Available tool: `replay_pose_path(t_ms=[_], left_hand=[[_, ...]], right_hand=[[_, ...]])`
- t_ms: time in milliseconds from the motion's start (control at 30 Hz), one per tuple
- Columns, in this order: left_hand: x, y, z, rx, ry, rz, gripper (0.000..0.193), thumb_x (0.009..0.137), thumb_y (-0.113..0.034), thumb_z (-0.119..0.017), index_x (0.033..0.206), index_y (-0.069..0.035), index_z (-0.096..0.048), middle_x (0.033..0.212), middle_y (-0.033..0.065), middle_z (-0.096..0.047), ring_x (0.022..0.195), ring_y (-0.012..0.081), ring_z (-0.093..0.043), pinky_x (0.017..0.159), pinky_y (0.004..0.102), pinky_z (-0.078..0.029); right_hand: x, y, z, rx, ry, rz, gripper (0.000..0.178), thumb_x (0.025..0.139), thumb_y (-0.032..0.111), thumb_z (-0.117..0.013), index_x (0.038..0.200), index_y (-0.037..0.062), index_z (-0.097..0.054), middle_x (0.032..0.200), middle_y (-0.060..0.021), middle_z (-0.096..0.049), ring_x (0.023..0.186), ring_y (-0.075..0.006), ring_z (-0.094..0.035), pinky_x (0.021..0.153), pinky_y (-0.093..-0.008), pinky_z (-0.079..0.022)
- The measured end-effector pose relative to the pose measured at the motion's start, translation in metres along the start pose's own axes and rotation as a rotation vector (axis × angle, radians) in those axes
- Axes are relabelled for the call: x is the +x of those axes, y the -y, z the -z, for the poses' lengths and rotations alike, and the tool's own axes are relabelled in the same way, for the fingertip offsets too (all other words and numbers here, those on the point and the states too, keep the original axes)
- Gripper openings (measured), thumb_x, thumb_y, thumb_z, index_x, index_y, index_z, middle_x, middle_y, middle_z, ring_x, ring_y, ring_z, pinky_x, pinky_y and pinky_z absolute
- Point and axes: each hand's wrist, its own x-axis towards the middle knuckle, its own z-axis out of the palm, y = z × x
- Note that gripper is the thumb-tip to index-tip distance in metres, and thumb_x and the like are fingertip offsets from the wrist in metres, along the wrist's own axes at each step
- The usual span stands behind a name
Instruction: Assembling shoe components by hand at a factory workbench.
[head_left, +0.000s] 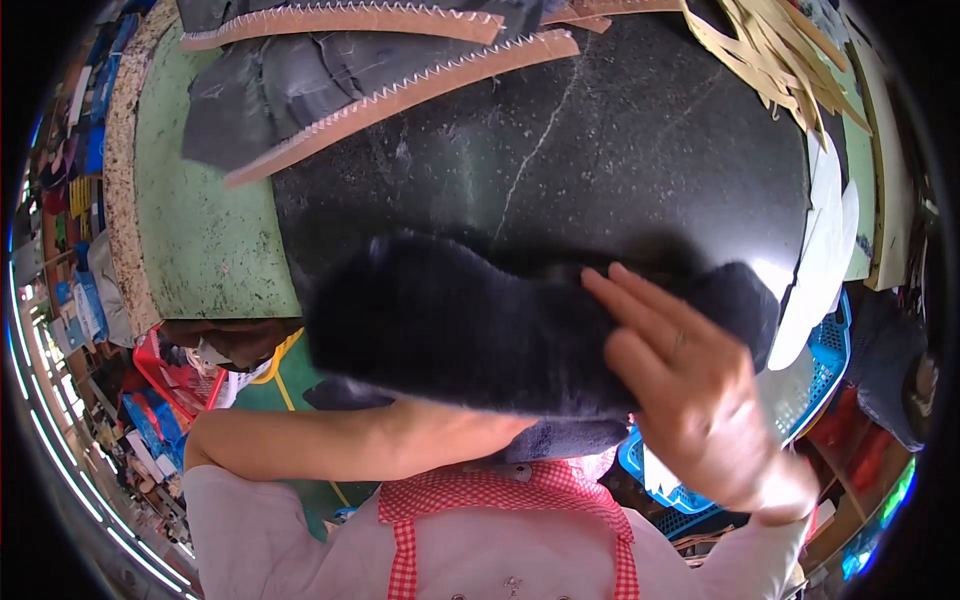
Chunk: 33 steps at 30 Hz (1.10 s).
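Observation:
A long piece of dark navy, soft-looking fabric (450, 330) lies across the near edge of the black tabletop (620, 150). Its kind is not plain from this view. Stretched out flat, the fingers of my right hand (690, 390) rest on its right part; the hand is slightly blurred. My left forearm crosses from the left under the fabric's near edge. Only the wrist side of my left hand (470, 425) shows; its fingers are hidden behind the fabric. Another dark fold of cloth (570, 438) hangs below, close to my apron.
Grey pieces (230, 120) with tan, zigzag-stitched strips (400, 100) lie at the far left. Pale yellow strips (760, 50) are heaped far right, above white sheets (822, 250). Blue baskets (825, 350) stand right, a red basket (175, 375) left, below the green board (205, 220).

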Motion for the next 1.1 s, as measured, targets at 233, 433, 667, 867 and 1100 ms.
replay_pose_path(t_ms=[233, 433, 667, 867, 1100], left_hand=[[-0.013, 0.045, -0.029, -0.164, -0.255, 0.195, 0.042, 0.083, -0.024, -0.065, 0.122, -0.009, -0.067, 0.112, 0.0105, -0.065, 0.100, 0.0303, -0.062, 0.087, 0.0470, -0.049], [-0.019, 0.096, 0.000, -0.404, -0.574, 0.527, 0.035, 0.070, -0.018, -0.076, 0.104, -0.012, -0.074, 0.087, 0.0056, -0.064, 0.078, 0.0254, -0.060, 0.070, 0.0383, -0.048], [-0.006, 0.108, 0.007, -0.783, -0.500, 0.351, 0.023, 0.075, -0.016, -0.075, 0.097, -0.014, -0.081, 0.086, -0.0007, -0.072, 0.081, 0.0168, -0.062, 0.071, 0.0299, -0.051], [-0.009, 0.124, 0.007, -0.892, -0.452, 0.299, 0.022, 0.077, -0.018, -0.072, 0.096, -0.011, -0.081, 0.083, 0.0009, -0.072, 0.075, 0.0160, -0.063, 0.066, 0.0302, -0.051], [-0.009, 0.174, 0.006, -0.369, -0.427, -0.152, 0.030, 0.071, -0.015, -0.078, 0.100, -0.021, -0.083, 0.098, 0.0021, -0.066, 0.098, 0.0231, -0.060, 0.073, 0.0342, -0.054]], right_hand=[[-0.023, -0.023, -0.045, -0.073, -0.063, 0.012, 0.012, 0.070, 0.007, -0.066, 0.076, 0.0019, -0.057, 0.143, -0.0196, -0.058, 0.134, -0.0355, -0.054, 0.105, -0.0431, -0.052], [-0.022, -0.031, -0.050, -0.001, -0.083, 0.084, 0.017, 0.063, 0.008, -0.067, 0.071, 0.0023, -0.053, 0.143, -0.0189, -0.059, 0.132, -0.0371, -0.054, 0.106, -0.0450, -0.050], [-0.020, -0.039, -0.045, 0.412, -0.071, 0.085, 0.019, 0.057, 0.006, -0.061, 0.067, -0.0015, -0.046, 0.141, -0.0295, -0.056, 0.131, -0.0446, -0.050, 0.108, -0.0534, -0.042], [-0.015, -0.033, -0.046, 0.303, -0.015, 0.067, 0.016, 0.058, 0.006, -0.060, 0.068, 0.0007, -0.048, 0.144, -0.0234, -0.056, 0.128, -0.0407, -0.049, 0.106, -0.0500, -0.041], [0.009, 0.009, -0.048, -0.217, 0.029, 0.078, 0.013, 0.063, 0.010, -0.064, 0.069, 0.0036, -0.054, 0.146, -0.0126, -0.058, 0.121, -0.0311, -0.053, 0.098, -0.0431, -0.044]])
